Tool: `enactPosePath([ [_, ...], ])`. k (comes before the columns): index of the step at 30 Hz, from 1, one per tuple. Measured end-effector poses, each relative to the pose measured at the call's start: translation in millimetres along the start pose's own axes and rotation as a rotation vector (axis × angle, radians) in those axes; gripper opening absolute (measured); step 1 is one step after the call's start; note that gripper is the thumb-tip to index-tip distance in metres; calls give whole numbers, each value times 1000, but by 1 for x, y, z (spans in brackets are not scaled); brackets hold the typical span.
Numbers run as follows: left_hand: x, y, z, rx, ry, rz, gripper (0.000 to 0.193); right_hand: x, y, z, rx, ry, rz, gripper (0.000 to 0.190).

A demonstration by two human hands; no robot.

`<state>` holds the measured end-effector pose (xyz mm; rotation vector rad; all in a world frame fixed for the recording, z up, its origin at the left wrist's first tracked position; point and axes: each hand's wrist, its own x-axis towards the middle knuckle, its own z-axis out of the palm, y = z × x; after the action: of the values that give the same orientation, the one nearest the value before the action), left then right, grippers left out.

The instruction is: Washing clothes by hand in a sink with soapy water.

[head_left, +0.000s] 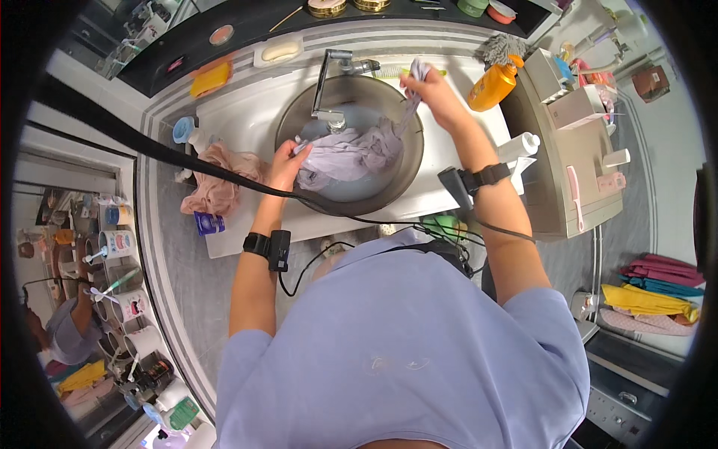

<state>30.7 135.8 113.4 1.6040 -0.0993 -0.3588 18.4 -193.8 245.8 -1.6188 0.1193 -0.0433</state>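
A wet lavender garment (348, 154) lies bunched in a round basin (414, 163) of cloudy bluish water (359, 189). At the basin's left side, my left hand (287, 165) pinches one edge of the cloth. My right hand (429, 92) grips a twisted end of it, raised above the basin's right rim. Between the hands the fabric sags into the water. A chrome faucet (331, 84) reaches over the basin, its spout end just above the cloth. Whether water runs from it, I cannot tell.
The basin stands in a white sink (247, 112). A peach cloth (221, 174) hangs over its left edge. An orange pump bottle (495, 84) and a white bottle (519, 147) stand at right. A bar of soap (280, 51) lies behind. A black strap (168, 154) crosses the view.
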Motion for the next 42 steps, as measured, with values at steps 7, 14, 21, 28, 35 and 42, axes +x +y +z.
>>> enactPosePath([
  [7, -2, 61, 21, -87, -18, 87, 20, -24, 91, 38, -1073, 2, 129, 71],
  [14, -9, 113, 36, -7, -153, 116, 20, -37, 164, 100, -975, -326, -115, 69],
  [21, -8, 131, -2, 52, -48, 163, 26, -20, 123, 63, -410, -170, 252, 38],
  [28, -16, 189, -7, 135, -77, 301, 26, -33, -32, 45, 217, -140, 198, 28],
  [35, -19, 233, -13, 237, -64, 478, 19, -41, -58, 41, 363, 53, 12, 29],
  [42, -1, 141, -40, 512, -89, 457, 24, -7, 87, -11, -344, 326, 55, 38],
])
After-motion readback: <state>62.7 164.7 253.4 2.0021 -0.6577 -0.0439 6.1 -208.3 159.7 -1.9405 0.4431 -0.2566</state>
